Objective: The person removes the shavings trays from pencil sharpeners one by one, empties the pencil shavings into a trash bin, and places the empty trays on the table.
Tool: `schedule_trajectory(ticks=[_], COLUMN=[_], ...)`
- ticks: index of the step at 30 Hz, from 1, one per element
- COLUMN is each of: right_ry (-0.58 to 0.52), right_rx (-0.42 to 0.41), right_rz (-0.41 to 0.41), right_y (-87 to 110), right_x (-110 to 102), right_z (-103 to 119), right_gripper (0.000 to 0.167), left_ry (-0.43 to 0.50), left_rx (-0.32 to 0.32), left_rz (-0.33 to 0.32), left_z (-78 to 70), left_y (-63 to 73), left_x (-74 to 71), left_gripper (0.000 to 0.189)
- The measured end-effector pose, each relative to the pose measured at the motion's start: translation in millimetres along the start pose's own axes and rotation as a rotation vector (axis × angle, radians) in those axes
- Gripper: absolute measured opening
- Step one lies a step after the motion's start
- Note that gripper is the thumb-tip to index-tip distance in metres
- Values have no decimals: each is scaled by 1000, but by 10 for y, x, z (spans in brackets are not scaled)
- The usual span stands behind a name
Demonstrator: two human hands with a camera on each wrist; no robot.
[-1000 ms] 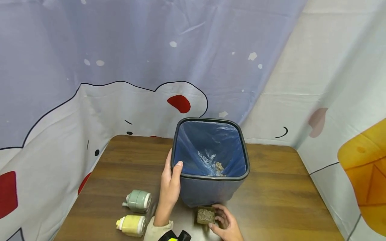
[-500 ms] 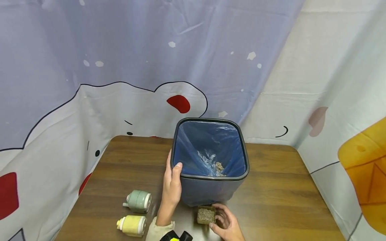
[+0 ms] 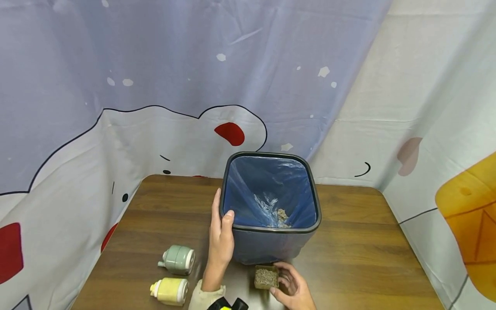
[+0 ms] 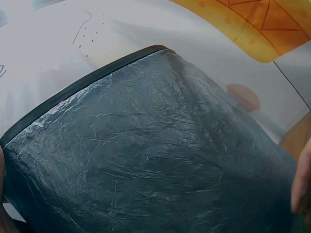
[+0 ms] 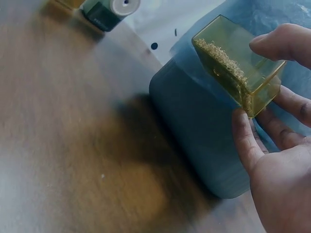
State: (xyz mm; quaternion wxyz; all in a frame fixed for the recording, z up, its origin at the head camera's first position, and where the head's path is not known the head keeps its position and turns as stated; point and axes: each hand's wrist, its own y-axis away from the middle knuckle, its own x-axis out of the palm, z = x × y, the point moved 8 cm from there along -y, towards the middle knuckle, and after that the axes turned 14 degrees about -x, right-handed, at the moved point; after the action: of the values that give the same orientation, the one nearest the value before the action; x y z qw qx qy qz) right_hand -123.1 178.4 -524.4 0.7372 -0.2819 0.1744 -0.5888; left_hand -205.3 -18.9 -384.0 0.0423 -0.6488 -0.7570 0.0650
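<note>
My left hand (image 3: 221, 243) grips the near left corner of a dark bin (image 3: 267, 245), thumb over the rim and fingers along the outside. A blue plastic bag lines the bin, and some pale shavings (image 3: 281, 214) lie low inside it. Close in front of the bin, my right hand (image 3: 293, 287) pinches a small see-through yellow box (image 5: 233, 63) between thumb and fingers. Light, curly shavings (image 5: 223, 60) fill part of this open-topped box. The left wrist view is mostly taken up by the bin's bag-covered side (image 4: 146, 136).
On the left of the wooden table (image 3: 162, 206) lie a green device (image 3: 178, 259) and a yellow device (image 3: 169, 290), both rounded with a pale end. A printed cloth (image 3: 174, 64) hangs behind the table and along its sides.
</note>
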Motion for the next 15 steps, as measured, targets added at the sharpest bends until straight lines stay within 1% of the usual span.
schedule_trajectory(ticks=[1, 4, 6, 11, 15], right_ry=[-6, -26, -26, -48, -68], right_rx=[-17, -24, -41, -77, -130], right_rz=[7, 3, 12, 11, 24], right_y=[-8, -21, -30, -54, -90], right_x=[3, 4, 8, 21, 44], right_z=[13, 29, 45, 105, 185], right_gripper=[53, 54, 54, 55, 55], left_ry=[-10, -33, -51, -73, -74], left_rx=[0, 3, -5, -39, -37], left_rz=[-4, -14, -23, -22, -19], left_z=[-50, -194, -258, -263, -251], left_y=[17, 62, 83, 85, 79], left_x=[-6, -22, -31, -32, -31], left_gripper=[58, 55, 51, 45, 45])
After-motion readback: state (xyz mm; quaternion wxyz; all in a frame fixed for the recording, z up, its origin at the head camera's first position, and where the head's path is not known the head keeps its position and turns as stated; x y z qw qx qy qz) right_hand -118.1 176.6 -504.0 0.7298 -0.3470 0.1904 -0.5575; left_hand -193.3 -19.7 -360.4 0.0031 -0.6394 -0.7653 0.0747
